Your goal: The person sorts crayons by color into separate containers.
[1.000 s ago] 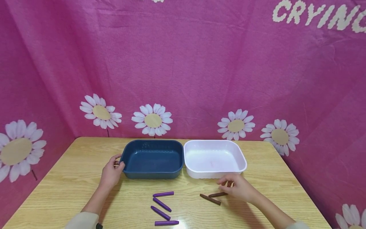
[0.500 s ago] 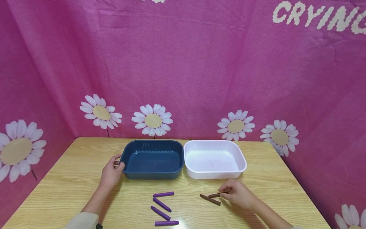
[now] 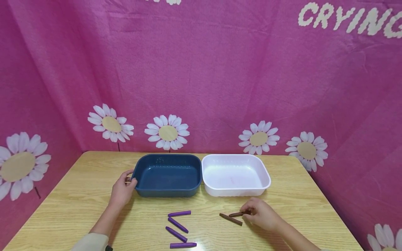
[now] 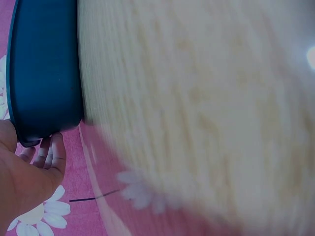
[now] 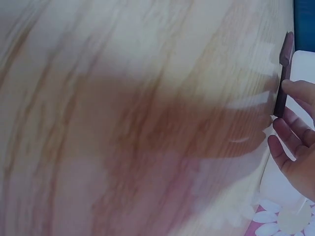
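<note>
At the left end of the dark blue tray [image 3: 168, 193], my left hand [image 3: 122, 190] grips the rim, thumb over the edge. The left wrist view has those fingers [image 4: 58, 152] against the tray's outer end wall. My right hand [image 3: 263, 214] pinches one end of a brown crayon [image 3: 235, 214], which lies low over the table. A second brown crayon [image 3: 231, 219] rests just in front of it, slanted. In the right wrist view the thumb or a finger touches the dark crayon [image 5: 280, 101] from above while other fingers stay apart from it.
Beside the blue tray stands a white tray [image 3: 235, 192], their ends close together. Several purple crayons [image 3: 177, 234] lie on the wooden table [image 3: 78, 198] in front of the blue tray. A pink cloth [image 3: 201, 76] with daisies hangs behind the table.
My right hand has come down from beside the white tray's front edge and closed its fingertips on the brown crayon. The left hand keeps its place on the blue tray.
</note>
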